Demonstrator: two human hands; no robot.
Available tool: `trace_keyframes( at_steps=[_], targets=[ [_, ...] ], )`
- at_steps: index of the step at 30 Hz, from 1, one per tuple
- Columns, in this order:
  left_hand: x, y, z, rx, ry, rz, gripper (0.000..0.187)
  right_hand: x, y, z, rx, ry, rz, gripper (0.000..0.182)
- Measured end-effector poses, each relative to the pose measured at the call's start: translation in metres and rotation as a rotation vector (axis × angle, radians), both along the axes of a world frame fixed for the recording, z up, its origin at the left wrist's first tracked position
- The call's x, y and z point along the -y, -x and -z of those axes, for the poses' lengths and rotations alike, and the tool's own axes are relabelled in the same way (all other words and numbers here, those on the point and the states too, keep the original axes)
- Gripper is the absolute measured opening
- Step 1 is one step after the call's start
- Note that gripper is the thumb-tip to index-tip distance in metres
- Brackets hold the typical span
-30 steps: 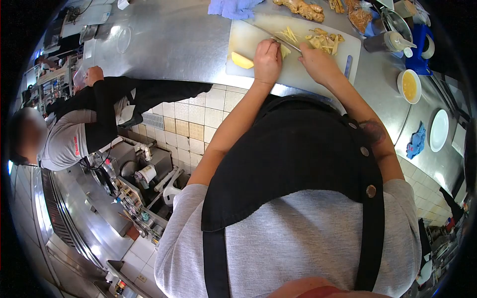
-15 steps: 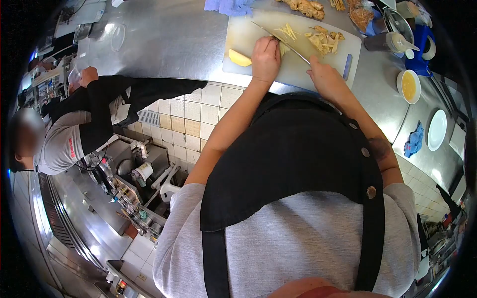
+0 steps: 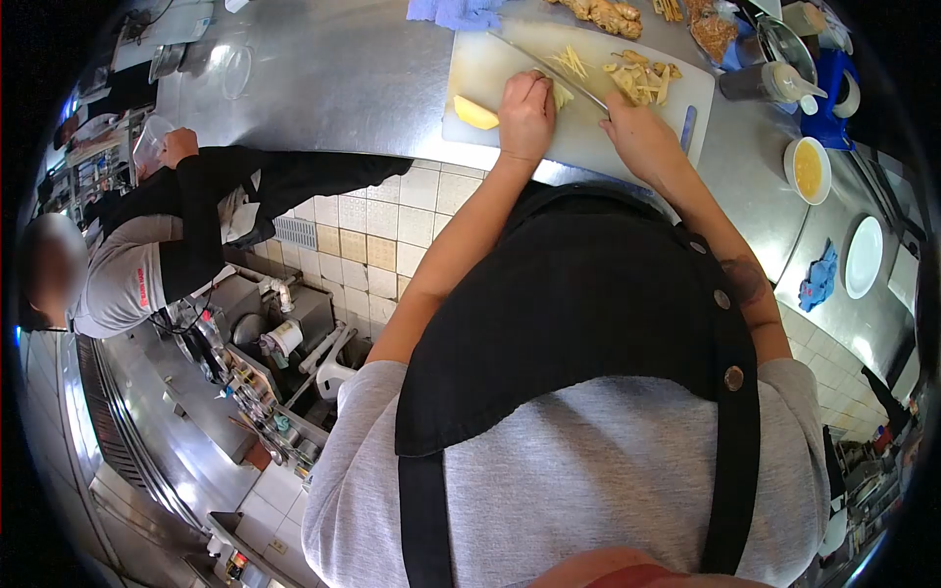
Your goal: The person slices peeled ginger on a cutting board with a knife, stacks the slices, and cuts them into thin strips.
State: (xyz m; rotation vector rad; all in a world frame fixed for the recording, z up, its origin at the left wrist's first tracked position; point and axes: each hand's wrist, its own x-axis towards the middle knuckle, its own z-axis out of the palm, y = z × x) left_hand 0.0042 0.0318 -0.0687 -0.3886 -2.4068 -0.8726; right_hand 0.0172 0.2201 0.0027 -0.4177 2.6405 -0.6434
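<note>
Head view: right hand grips the knife, swung back beside my left hand pinning ginger on the cutting board.

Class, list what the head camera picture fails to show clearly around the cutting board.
- Piece under the left hand: mostly covered by the fingers.
- Knife handle: hidden inside the right hand.
- Ginger root: cut off by the top edge.
- Jars at right: contents too small and warped.

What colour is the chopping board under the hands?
White; the chopping board shows plainly in the head view.
</note>
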Motion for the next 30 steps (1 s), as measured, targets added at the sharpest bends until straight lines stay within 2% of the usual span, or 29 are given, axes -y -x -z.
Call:
trace_keyframes(
  at_steps=[4, 10, 20, 30],
  targets=[
    [0.0, 0.001, 0.001, -0.003, 0.001, 0.011, 0.011, -0.007, -0.015, -0.011, 0.061, 0.007, 0.033, 0.026],
    [0.0, 0.002, 0.001, -0.005, 0.003, -0.004, 0.01, -0.008, -0.017, 0.0, 0.12, -0.009, 0.033, 0.024],
    [-0.001, 0.001, -0.002, 0.011, -0.014, 0.017, 0.009, 0.016, 0.006, 0.02, 0.022, 0.05, 0.032, 0.025],
    [-0.001, 0.0, -0.003, 0.02, -0.006, 0.021, 0.008, -0.006, -0.013, -0.006, 0.021, 0.048, 0.0, 0.025]
  ],
)
